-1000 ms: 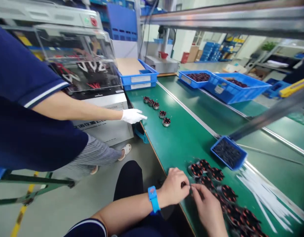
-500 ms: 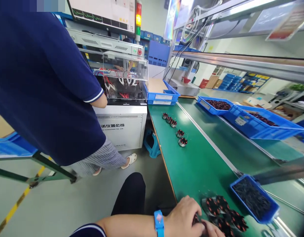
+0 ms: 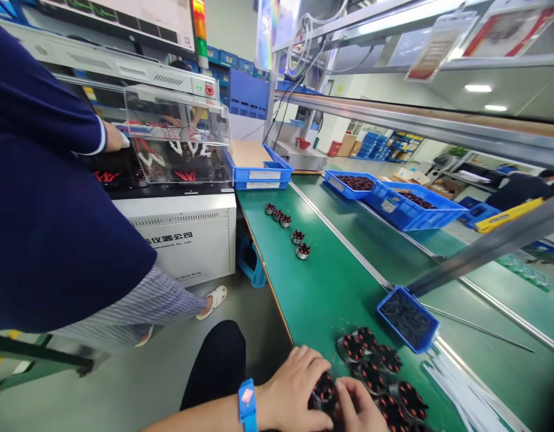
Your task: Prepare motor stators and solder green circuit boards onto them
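Observation:
My left hand [image 3: 297, 390], with a blue wristband [image 3: 247, 401], is closed around a motor stator [image 3: 324, 387] with a dark core and copper-coloured windings, at the bench's near edge. My right hand [image 3: 360, 408] is bent in beside it, thumb and fingers pinched against the stator's right side; whatever is between those fingertips is hidden. Just beyond and to the right stand several similar stators [image 3: 371, 377] in a cluster. A small blue bin [image 3: 432, 342] full of thin black pieces is behind them.
Several stators [image 3: 297, 237] stand in a line farther up the green bench [image 3: 317, 282]. Blue crates [image 3: 416, 219] of small dark parts are across the rail. White strips [image 3: 466, 390] lie at right. A co-worker [image 3: 56, 240] stands left at a test machine [image 3: 182, 240]. A metal post [image 3: 484, 240] slants over the bench.
The view has turned to the right, so the bench and bins appear farther left. More of my right hand and the held stator shows. The co-worker's arm reaches further toward the machine.

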Demonstrator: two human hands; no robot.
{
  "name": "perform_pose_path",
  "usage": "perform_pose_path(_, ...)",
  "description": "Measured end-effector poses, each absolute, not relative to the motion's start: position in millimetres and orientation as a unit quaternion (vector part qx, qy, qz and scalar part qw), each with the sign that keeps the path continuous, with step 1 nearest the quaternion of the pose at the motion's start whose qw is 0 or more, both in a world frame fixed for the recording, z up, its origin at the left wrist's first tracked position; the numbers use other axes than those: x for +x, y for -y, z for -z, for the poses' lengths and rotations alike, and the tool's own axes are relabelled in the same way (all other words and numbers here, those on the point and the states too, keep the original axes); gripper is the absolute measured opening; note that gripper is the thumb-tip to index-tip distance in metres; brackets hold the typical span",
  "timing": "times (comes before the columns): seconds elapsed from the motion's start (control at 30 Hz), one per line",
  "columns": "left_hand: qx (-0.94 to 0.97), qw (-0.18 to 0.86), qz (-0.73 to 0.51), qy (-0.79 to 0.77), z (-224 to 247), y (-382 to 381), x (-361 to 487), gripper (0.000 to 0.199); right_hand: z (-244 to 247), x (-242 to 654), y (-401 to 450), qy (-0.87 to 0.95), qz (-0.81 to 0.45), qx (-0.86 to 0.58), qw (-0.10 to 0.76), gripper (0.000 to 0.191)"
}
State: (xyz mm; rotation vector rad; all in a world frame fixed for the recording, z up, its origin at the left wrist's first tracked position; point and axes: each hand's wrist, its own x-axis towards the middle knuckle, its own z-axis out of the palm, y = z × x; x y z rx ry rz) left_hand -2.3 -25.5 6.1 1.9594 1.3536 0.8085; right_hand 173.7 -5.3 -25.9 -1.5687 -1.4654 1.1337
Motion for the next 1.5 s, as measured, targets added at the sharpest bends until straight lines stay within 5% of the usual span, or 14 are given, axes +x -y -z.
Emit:
perform_pose_path(0.1,0.734,0.314,-0.285,-0.531,-7,26,-4,0.055,28,184,3,0.75,-0.252,-0.511,0.336,0.033)
perform_pose_path(0.23,0.707,0.361,-0.299,-0.53,-11,22,-3,0.059,30,195,1,0.845,-0.123,-0.418,0.311,0.021)
perform_pose_path(0.7,0.668,0.465,-0.322,-0.483,-16,20,9,0.058,-15,199,7,0.711,-0.366,-0.495,0.34,0.021)
perform_pose_path(1.3,0.735,0.374,-0.306,-0.475,-6,13,36,0.047,-63,222,-23,0.876,-0.252,-0.408,0.055,0.038)
perform_pose_path(1.5,0.726,0.316,-0.361,-0.492,-8,6,51,0.055,-72,247,-122,0.773,-0.06,-0.629,0.066,0.037)
